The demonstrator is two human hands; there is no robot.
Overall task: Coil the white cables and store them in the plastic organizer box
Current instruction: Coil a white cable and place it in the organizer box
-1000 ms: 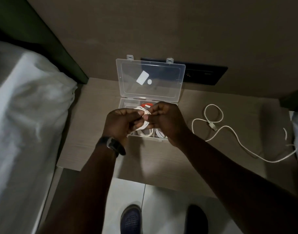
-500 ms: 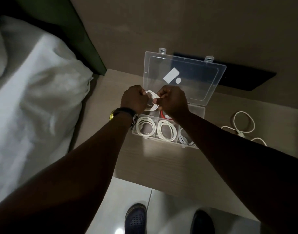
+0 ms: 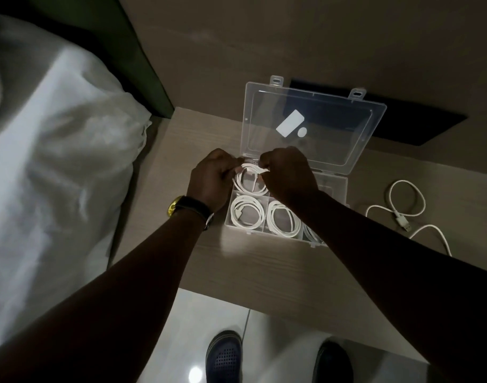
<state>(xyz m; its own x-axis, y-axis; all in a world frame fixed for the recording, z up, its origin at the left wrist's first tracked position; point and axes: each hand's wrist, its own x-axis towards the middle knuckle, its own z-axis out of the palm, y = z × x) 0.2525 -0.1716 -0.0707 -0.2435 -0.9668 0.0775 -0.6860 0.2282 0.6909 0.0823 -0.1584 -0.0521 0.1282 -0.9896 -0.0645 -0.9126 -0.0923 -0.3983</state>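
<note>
A clear plastic organizer box [image 3: 339, 189] stands open on the bedside table, its lid [image 3: 347, 139] leaning back against the wall. My left hand [image 3: 212, 179] and my right hand [image 3: 287, 175] both pinch a coiled white cable [image 3: 250, 181] low over the box's back-left compartment. Two more coiled cables [image 3: 246, 212] [image 3: 283, 221] lie in the front compartments, and a third coil is partly hidden under my right forearm. One loose white cable [image 3: 406, 201] lies uncoiled on the table right of the box.
The wooden bedside table [image 3: 203, 139] meets a brown wall panel with a black socket plate [image 3: 419, 125] behind the box. A bed with white bedding [image 3: 57, 161] runs along the left. Below the table edge are floor tiles and my two shoes [image 3: 224, 355].
Both hands moved the coiled cable from above the box's front down into the back-left compartment. The camera shifted right and closer, so the box sits more central.
</note>
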